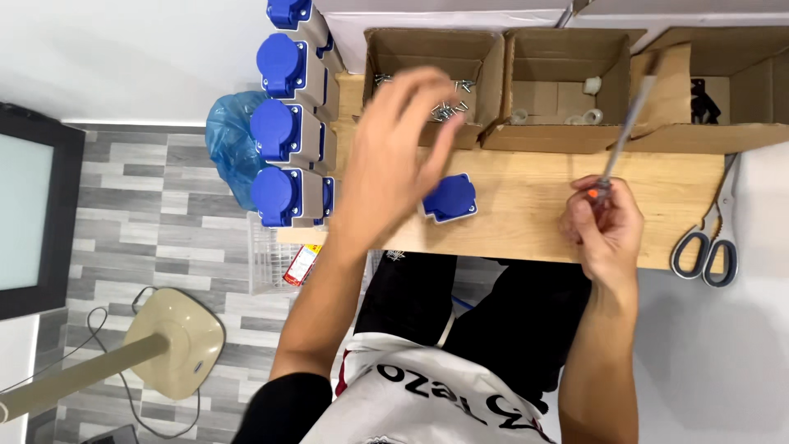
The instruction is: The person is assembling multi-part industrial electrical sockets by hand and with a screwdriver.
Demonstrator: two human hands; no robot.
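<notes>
At the far left, a dark screen (33,210) is standing by the wall, and a beige fan base (174,341) is sitting on the grey floor. Nearer the tabletop (526,210), a blue bag (226,136) is hanging beside a wire basket (271,255). Four blue-lidded sockets (288,131) are lining the tabletop's left edge in a row, likely set aside as a finished batch.

The left hand (394,156) is blurring over the screw box (431,82), its fingers (436,90) spread apart and holding nothing visible; it seems to be reaching for screws (448,107). It is partly covering a single blue socket (450,197), which is lying on the tabletop just right of the wrist, close to the person where both hands can work on it.

To the right, the second box (567,82) is holding small white parts (592,85). The right hand (602,226) is clamping its fingers on a screwdriver (629,123), its shaft pointing up and away, kept clear of the socket. A third box (723,90) with dark pieces is standing farther right, and scissors (708,238) are lying at the right end. The boxes are walling off the far edge.
</notes>
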